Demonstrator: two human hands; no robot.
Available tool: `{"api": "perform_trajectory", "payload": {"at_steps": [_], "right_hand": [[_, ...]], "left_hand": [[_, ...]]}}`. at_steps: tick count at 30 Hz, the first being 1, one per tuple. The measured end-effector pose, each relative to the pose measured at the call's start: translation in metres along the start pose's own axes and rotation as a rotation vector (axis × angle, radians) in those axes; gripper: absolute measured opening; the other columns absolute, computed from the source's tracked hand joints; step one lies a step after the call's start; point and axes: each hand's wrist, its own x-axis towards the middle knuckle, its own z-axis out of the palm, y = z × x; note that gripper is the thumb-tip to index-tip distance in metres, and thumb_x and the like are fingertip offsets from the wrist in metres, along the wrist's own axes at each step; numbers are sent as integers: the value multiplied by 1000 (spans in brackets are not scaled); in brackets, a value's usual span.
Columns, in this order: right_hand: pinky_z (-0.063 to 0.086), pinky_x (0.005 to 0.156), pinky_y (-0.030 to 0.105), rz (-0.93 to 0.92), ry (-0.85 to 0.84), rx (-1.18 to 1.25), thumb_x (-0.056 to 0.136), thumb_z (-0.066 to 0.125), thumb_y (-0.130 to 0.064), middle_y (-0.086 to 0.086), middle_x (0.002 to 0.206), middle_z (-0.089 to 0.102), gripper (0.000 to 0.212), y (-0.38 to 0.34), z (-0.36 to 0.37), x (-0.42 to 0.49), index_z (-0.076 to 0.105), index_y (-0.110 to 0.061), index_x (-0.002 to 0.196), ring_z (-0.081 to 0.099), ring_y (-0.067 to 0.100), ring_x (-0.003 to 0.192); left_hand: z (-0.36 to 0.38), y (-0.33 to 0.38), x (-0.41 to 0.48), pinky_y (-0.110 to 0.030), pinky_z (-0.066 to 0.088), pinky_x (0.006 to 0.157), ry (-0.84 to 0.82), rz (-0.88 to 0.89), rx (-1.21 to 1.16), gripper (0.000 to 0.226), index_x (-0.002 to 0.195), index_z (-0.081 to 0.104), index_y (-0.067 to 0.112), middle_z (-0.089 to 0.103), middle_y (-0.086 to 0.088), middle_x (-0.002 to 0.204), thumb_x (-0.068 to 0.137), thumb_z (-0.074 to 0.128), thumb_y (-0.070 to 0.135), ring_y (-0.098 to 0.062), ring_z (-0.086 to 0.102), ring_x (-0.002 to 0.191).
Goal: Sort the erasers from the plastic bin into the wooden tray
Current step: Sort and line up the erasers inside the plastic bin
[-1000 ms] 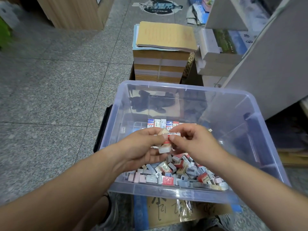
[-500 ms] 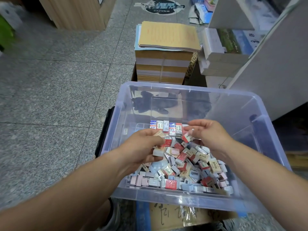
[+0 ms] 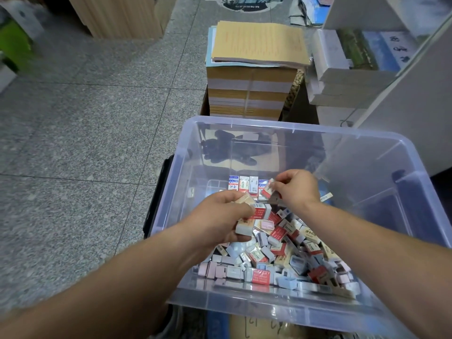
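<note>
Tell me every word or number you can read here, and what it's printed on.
Nothing reads clearly.
Wrappers of the erasers in the plastic bin: print too small.
Barcode on the eraser in the left hand: digits too small.
Tan sheet on the paper stack: faint, blurred.
Floor sticker: cut off, blurred.
Blue package at the right: white characters, blurred.
Cardboard under the bin: handwriting, partly hidden.

Small block erasers (image 3: 278, 234) in red, white, pink and pale blue fill the clear bluish plastic bin (image 3: 293, 128), with speckled grey stone floor tiles (image 3: 73, 143) left.
</note>
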Motion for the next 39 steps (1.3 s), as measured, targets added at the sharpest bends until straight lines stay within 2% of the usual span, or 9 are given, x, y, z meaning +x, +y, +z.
{"api": "perform_trajectory", "payload": {"at_steps": [4, 10, 14, 19, 25, 30, 32, 35, 39], "right_hand": [[51, 88, 32, -122, -21, -147, 88, 78, -17, 4, 108, 71, 24, 5, 5, -6, 75, -13, 111, 65, 21, 96], [43, 84, 34, -323, 64, -614, 81, 80, -48, -1, 108, 60, 30, 6, 7, -12, 71, -26, 100, 53, 23, 105], [43, 79, 33, -366, 59, -670, 90, 72, -32, -1, 105, 67, 12, 6, 9, -11, 72, -25, 100, 56, 22, 99], [45, 74, 33, -462, 28, -764, 90, 64, -13, -1, 102, 70, 18, 8, 18, -9, 74, -24, 101, 59, 23, 95], [54, 73, 36, -294, -37, -485, 91, 71, -30, -5, 95, 64, 7, 1, 3, -12, 71, -23, 93, 63, 20, 88], [54, 69, 35, -74, -591, 375, 89, 71, -37, 8, 88, 75, 30, -35, -46, -49, 74, -8, 96, 66, 19, 74], [57, 72, 35, -172, -694, 332, 80, 79, -26, 6, 86, 73, 26, -37, -64, -63, 75, -9, 98, 66, 18, 75], [59, 84, 41, -240, -611, 166, 78, 85, -12, 4, 82, 71, 19, -30, -68, -72, 76, -15, 94, 65, 15, 76], [54, 72, 29, -245, -611, 197, 82, 82, -13, 5, 79, 68, 12, -27, -66, -76, 75, -13, 92, 62, 13, 72]], "left_hand": [[0, -1, 1, -30, 61, 63, 10, -2, 9, 15, 105, 71, 12, 76, -18, 104, 94, 64, 4, -23, 69, 83], [-1, -3, 1, -29, 60, 59, 21, -6, 3, 17, 108, 71, 12, 74, -20, 110, 94, 65, 5, -24, 69, 86], [-2, -3, 2, -28, 59, 59, 23, 5, 8, 17, 108, 71, 11, 75, -17, 105, 93, 65, 4, -22, 68, 81], [-1, -5, 2, -31, 60, 63, 24, 4, 15, 17, 108, 71, 12, 73, -20, 112, 93, 66, 5, -23, 69, 84], [-1, -2, 0, -30, 61, 63, 38, 12, 19, 15, 107, 71, 12, 75, -16, 104, 94, 66, 5, -21, 70, 79], [-2, -2, -1, -33, 63, 69, 65, 56, 11, 14, 109, 70, 11, 75, -17, 106, 95, 67, 9, -21, 72, 82], [-3, -2, -1, -31, 62, 65, 63, 74, 10, 13, 108, 70, 11, 75, -13, 97, 95, 68, 10, -18, 71, 76], [-1, -1, -3, -26, 58, 57, 19, 80, -5, 14, 108, 70, 9, 76, -9, 88, 93, 70, 6, -17, 73, 70], [0, -2, -3, -30, 60, 64, 32, 76, 57, 22, 109, 70, 11, 74, -13, 99, 90, 72, 0, -21, 74, 78]]}}
